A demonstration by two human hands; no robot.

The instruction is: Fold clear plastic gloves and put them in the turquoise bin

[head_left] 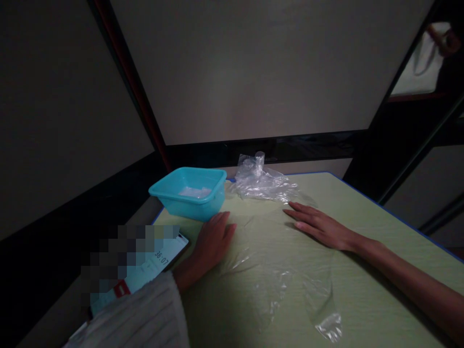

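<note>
A thin clear plastic bag [275, 251] lies spread on the pale green table, with two strip-like ends pointing towards me. My left hand [214, 238] is at the bag's left side, just in front of a turquoise plastic basin [188, 200]. Its fingers are stretched out and hold nothing. On the far right part of the bag rests my right hand [319, 224], fingers extended and flat, also holding nothing. Behind the bag sits a crumpled heap of clear plastic [263, 179]. Something whitish and see-through [195, 192] lies inside the basin.
A phone [155, 263] with a lit screen lies at the table's left edge, partly behind my left sleeve. The table [391, 270] has a blue edge. Grey panels [246, 72] rise behind it. A white bag [420, 63] is at the upper right.
</note>
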